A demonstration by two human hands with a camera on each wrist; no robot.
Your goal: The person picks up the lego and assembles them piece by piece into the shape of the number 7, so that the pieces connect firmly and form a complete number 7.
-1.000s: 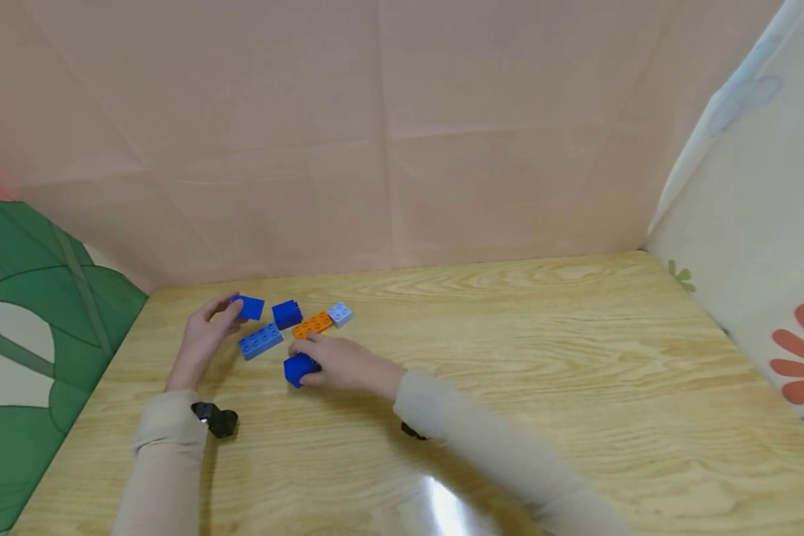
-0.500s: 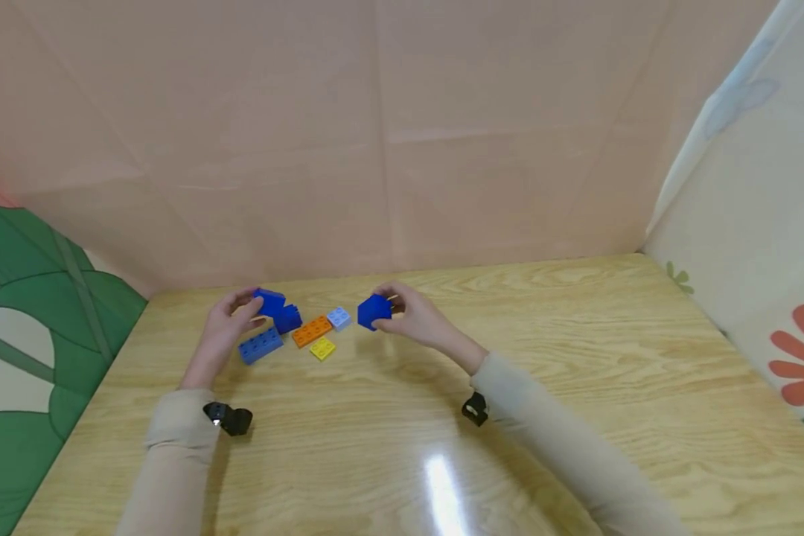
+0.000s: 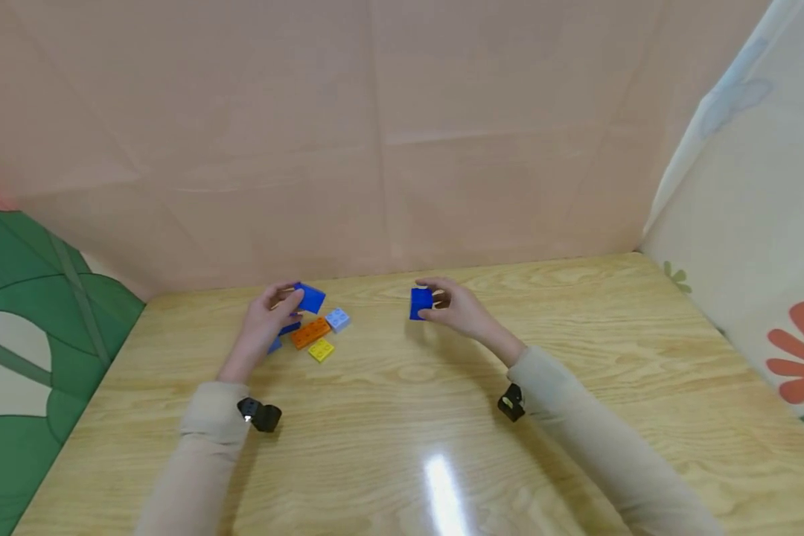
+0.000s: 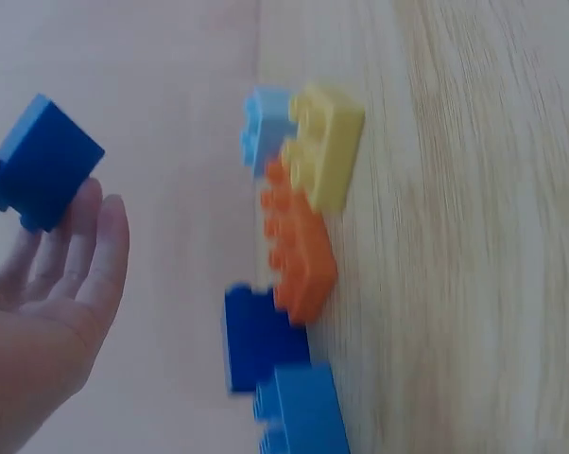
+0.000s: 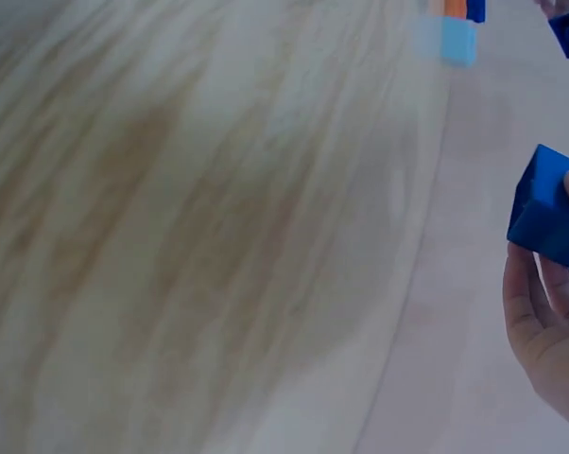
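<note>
We hold one dark blue plastic brick (image 3: 308, 298) in our left hand (image 3: 266, 321), another blue plastic cube brick (image 3: 420, 303) in our right hand (image 3: 457, 309); they seem not yet joined, other bricks wait on the wooden tabletop (image 3: 576, 357).

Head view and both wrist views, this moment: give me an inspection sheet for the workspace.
Surface: wooden table, glare patch near the front edge.
Job's things: one blue brick held above the pile, another blue brick held to its right.
Clutter: orange brick, yellow brick, light blue brick, further blue bricks lying together on the table.
Hands: left hand and right hand each grip a blue brick.
Cables: nothing seen.
Surroundings: pink backdrop, leaf-print panel, flower-print panel.
</note>
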